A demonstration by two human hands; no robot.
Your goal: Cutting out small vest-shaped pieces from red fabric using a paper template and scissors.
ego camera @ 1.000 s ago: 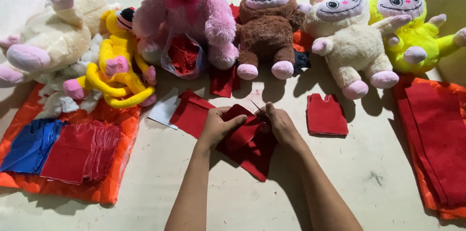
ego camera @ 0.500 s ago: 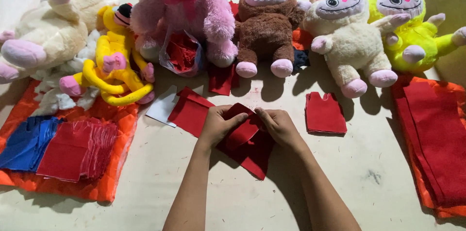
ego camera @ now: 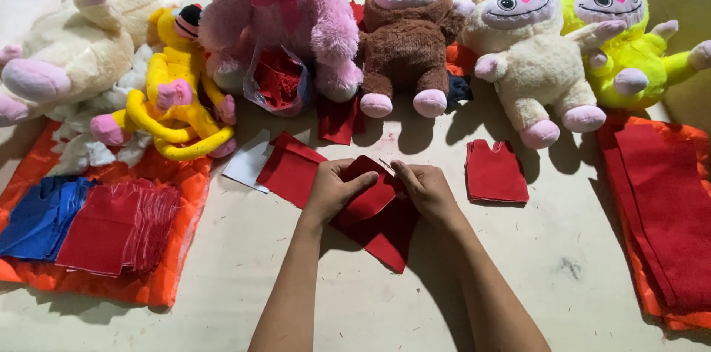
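My left hand [ego camera: 335, 188] and my right hand [ego camera: 425, 189] both grip a curved piece of red felt [ego camera: 370, 193] in the middle of the pale table [ego camera: 370, 307]. The piece is bent upward between my thumbs. Under it lies a larger flat red felt sheet [ego camera: 385, 237]. More red felt pieces [ego camera: 290, 168] lie just left of my left hand. A small cut red felt garment shape [ego camera: 495, 171] rests to the right of my right hand.
A row of plush toys lines the back: cream [ego camera: 67, 48], yellow [ego camera: 178, 93], pink [ego camera: 285, 19], brown [ego camera: 406, 41], cream [ego camera: 533, 56], lime [ego camera: 629, 41]. Stacked red [ego camera: 118, 226] and blue felt [ego camera: 41, 215] lie on orange cloth at left; red felt stack [ego camera: 666, 204] at right.
My hands shifted slightly closer together on the red felt piece, and its top edge has been folded up into a curve. The plush toys and stacks stayed put.
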